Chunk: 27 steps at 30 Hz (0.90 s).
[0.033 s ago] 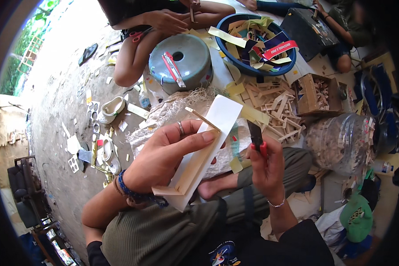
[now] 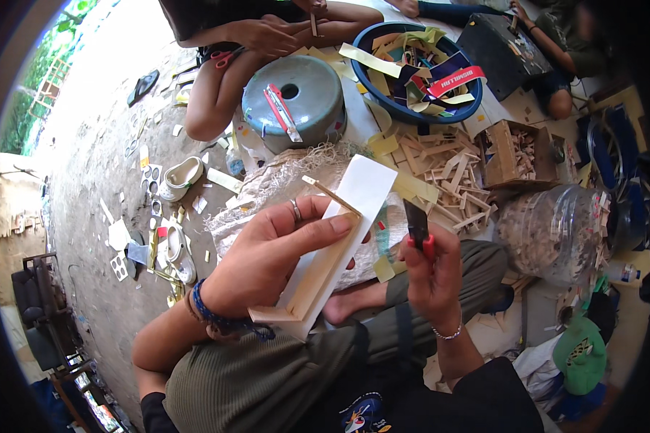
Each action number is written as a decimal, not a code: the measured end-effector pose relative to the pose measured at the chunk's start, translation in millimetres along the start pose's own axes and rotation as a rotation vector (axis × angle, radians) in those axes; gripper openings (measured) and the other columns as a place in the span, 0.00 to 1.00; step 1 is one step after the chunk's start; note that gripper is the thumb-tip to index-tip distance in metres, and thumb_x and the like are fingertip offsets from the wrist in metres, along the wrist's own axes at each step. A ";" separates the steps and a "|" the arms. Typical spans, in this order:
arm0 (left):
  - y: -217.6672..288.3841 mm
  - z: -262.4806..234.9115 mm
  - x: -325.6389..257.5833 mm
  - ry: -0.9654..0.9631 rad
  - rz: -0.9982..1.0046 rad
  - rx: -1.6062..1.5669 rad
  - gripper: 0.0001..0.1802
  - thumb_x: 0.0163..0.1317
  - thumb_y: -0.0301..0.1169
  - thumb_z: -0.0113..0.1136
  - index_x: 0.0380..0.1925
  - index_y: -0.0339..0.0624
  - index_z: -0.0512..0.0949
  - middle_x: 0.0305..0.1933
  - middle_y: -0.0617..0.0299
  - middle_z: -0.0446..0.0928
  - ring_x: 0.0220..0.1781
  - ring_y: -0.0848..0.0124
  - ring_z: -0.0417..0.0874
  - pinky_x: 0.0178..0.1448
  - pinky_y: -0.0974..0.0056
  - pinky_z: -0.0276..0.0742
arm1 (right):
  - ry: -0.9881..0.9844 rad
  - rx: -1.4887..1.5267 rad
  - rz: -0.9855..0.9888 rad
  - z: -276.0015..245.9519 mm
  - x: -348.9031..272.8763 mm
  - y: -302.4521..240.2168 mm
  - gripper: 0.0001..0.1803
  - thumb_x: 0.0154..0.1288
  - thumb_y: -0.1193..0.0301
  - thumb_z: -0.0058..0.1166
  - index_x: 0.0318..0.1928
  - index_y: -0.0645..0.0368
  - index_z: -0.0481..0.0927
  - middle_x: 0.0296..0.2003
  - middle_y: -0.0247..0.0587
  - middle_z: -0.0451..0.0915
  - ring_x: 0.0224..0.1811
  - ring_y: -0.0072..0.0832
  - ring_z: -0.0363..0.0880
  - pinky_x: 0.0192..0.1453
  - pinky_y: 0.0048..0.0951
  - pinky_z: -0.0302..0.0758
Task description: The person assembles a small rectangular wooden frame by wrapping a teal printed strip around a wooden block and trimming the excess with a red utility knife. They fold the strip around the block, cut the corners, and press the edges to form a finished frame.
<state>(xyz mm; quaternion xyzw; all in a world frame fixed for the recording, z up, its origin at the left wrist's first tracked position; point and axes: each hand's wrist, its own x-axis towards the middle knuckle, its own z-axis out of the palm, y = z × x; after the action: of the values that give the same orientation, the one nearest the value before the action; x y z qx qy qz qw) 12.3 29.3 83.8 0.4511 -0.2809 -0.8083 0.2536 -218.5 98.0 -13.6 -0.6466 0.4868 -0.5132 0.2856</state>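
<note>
Nothing visibly moved since the earlier frame. Left hand (image 2: 271,256) still gripping the white card with wooden frame strips (image 2: 339,238), fingers (image 2: 318,224) wrapped over its edge, above the lap. Right hand (image 2: 430,270) still clasping the red-handled cutter (image 2: 417,225) upright just beside it.

Wooden frame with white backing (image 2: 337,238): one, in the left hand (image 2: 267,256). Utility knife with red grip (image 2: 417,229): one, in the right hand (image 2: 433,278). Blue basin of coloured scraps (image 2: 461,112): one. Grey-green round upturned tub (image 2: 296,97): one. Cardboard box of wood offcuts (image 2: 516,155): one. Clear plastic jar of wood bits (image 2: 552,234): one. Green cap (image 2: 581,353): one. Loose wood strips on the floor (image 2: 440,169): one pile, too many to count.
</note>
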 end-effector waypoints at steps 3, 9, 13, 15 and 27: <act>-0.4 7.5 -4.6 -0.022 -0.035 -0.057 0.15 0.71 0.37 0.64 0.49 0.38 0.79 0.43 0.64 0.83 0.41 0.78 0.84 0.46 0.72 0.80 | -0.017 0.010 -0.144 6.1 3.5 -6.6 0.18 0.73 0.73 0.57 0.58 0.64 0.71 0.35 0.37 0.79 0.34 0.20 0.78 0.42 0.23 0.76; -4.3 6.3 -7.0 -0.035 -0.044 -0.027 0.15 0.71 0.37 0.65 0.49 0.37 0.79 0.42 0.63 0.83 0.41 0.78 0.84 0.46 0.72 0.80 | -0.075 -0.005 -0.134 11.0 2.1 -9.8 0.25 0.64 0.78 0.63 0.60 0.61 0.70 0.51 0.47 0.83 0.35 0.40 0.82 0.39 0.38 0.78; -6.0 6.0 -6.4 -0.021 -0.015 -0.029 0.17 0.70 0.37 0.66 0.50 0.36 0.79 0.42 0.63 0.84 0.42 0.78 0.85 0.46 0.72 0.80 | -0.062 -0.016 -0.176 12.7 3.7 -9.8 0.20 0.71 0.77 0.58 0.60 0.65 0.71 0.38 0.42 0.80 0.35 0.23 0.79 0.42 0.24 0.76; -5.6 6.4 -7.2 -0.029 -0.016 -0.028 0.17 0.70 0.38 0.66 0.50 0.36 0.79 0.42 0.63 0.84 0.42 0.78 0.85 0.46 0.72 0.80 | -0.051 -0.046 -0.208 13.7 4.2 -9.6 0.20 0.71 0.78 0.58 0.60 0.66 0.71 0.39 0.44 0.80 0.35 0.23 0.79 0.42 0.25 0.76; -5.1 5.3 -8.4 -0.055 -0.012 -0.056 0.18 0.69 0.38 0.68 0.50 0.36 0.79 0.43 0.62 0.84 0.43 0.78 0.85 0.48 0.72 0.80 | -0.068 -0.069 -0.207 15.0 4.4 -9.2 0.21 0.71 0.79 0.58 0.60 0.65 0.69 0.37 0.44 0.79 0.34 0.24 0.78 0.39 0.26 0.76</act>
<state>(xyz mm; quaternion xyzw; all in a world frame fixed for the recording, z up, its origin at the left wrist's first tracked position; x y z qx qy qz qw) 10.7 39.7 87.4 0.4229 -0.2622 -0.8296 0.2534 -201.3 95.4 -8.6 -0.7200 0.4249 -0.5004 0.2250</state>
